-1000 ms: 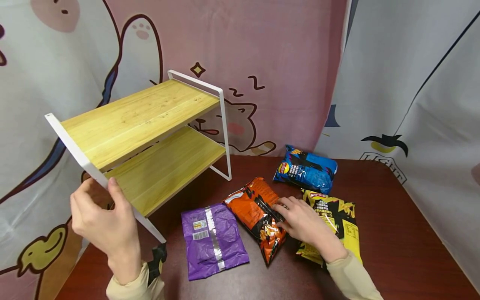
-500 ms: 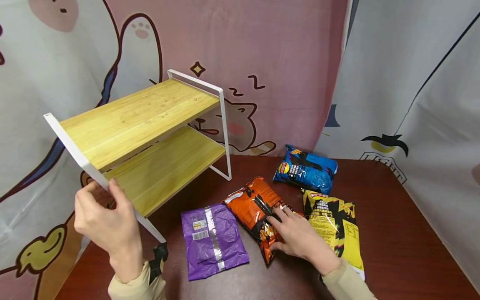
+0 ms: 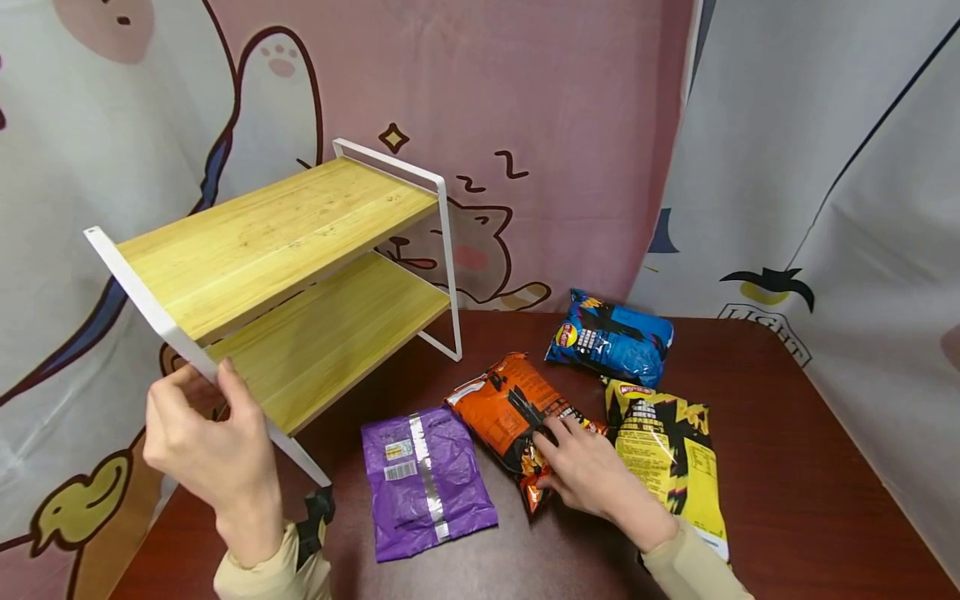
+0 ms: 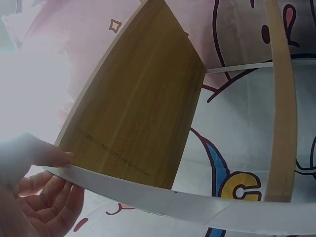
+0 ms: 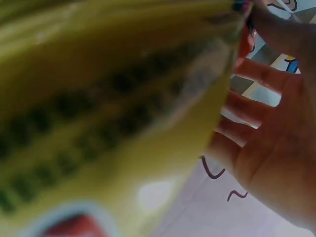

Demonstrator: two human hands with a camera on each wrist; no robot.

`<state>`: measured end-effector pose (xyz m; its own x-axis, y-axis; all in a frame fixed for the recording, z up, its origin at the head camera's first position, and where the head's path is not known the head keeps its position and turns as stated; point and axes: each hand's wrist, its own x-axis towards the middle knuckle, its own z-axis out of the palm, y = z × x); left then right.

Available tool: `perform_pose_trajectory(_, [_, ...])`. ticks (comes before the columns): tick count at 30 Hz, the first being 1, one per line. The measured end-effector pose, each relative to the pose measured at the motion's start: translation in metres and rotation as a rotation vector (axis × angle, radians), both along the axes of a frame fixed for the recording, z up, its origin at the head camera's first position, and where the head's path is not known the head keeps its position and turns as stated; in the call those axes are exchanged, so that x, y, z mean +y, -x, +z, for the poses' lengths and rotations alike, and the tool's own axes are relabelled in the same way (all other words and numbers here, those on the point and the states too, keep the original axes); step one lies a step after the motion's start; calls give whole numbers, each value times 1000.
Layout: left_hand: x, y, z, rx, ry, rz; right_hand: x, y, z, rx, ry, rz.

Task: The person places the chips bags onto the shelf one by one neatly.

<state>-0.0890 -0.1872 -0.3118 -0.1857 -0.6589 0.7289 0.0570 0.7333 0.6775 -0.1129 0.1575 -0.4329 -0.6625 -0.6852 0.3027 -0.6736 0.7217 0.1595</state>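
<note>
A white-framed two-tier wooden shelf (image 3: 322, 300) stands on the left side of the table. Its near white side bar (image 4: 148, 197) is pinched between the thumb and curled fingers of my left hand (image 3: 213, 442). An orange chip bag (image 3: 510, 408) lies in the middle of the table, and my right hand (image 3: 588, 467) grips its lower right end, fingers over the top and thumb at the near corner. In the right wrist view, a sliver of orange shows between thumb and fingers. A yellow chip bag (image 5: 123, 98) fills most of that view, blurred.
A purple bag (image 3: 427, 483) with a silver seam lies flat between shelf and orange bag. Right of the orange bag is the yellow bag (image 3: 667, 458); a blue chip bag (image 3: 615, 342) sits behind near the back edge. Printed cloth (image 3: 570, 167) hangs behind the table.
The right hand has shifted slightly left and nearer along the orange bag, taking its end between thumb and fingers. That end has moved slightly. The left hand stays on the shelf frame.
</note>
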Motion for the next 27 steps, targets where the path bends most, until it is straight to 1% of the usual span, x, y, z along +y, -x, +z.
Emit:
perform_pose_trajectory(4, [-1, 0, 0, 1, 1, -1, 1, 4, 1, 4, 88, 20])
perform_pose_trajectory(7, [-1, -1, 0, 0, 0, -1, 1, 6, 4, -27, 160, 16])
perform_pose_trajectory(9, [-2, -1, 0, -1, -1, -1, -1, 5, 6, -59, 180, -5])
perform_pose_trajectory(12, [-2, 0, 0, -3, -2, -2, -5, 1, 6, -104, 133, -66])
perform_pose_trajectory(14, [-2, 0, 0, -5, -2, -2, -9, -3, 5, -115, 84, -99])
perform_pose_trajectory(16, [-2, 0, -1, -4, -2, -2, -13, -5, 3, -108, 46, -121])
perform_pose_trajectory(18, [-1, 0, 0, -4, 0, -2, -16, -7, 0, -82, 38, -120])
perform_pose_trajectory(23, [-1, -2, 0, -7, 4, -9, -19, -6, -2, 0, 54, -84])
perform_pose_trajectory(27, [-1, -2, 0, -7, 3, -9, -16, -5, 0, 11, 59, -76])
